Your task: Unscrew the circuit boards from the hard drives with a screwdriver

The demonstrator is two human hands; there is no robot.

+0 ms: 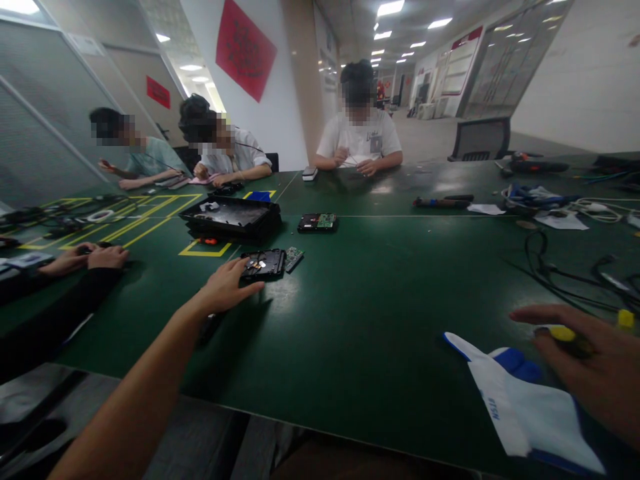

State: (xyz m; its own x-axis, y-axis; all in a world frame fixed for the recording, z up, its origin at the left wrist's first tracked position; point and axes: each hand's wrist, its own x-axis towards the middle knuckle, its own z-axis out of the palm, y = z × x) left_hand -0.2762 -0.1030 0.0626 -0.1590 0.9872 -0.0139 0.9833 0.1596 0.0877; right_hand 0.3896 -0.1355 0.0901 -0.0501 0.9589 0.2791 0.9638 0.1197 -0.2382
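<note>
- Nearest me, right hand (595,363) at the lower right edge: fingers curled over a yellow-and-black tool (565,335), pinching it against the palm as far as I can see. Part of the tool is hidden under the fingers.
- Just below that hand, a white-and-blue glove (520,410) lies flat on the green worktop (360,320), close to the near edge.
- My left hand (227,288) is stretched forward left of centre, fingers loosely spread, fingertips touching the near edge of an opened black device (265,264). Not gripping it.
- A small green circuit board (293,258) sits just beside that device on its right.
- Further back: black tray (231,219) over a yellow floor-style marking, and a second opened device (317,222) to its right.
- Far left, another person's hands (85,259) in black sleeves rest on the worktop.
- Right side: black cables (560,270), well apart from my left hand.
- Far end: three people seated, working at the worktop.
</note>
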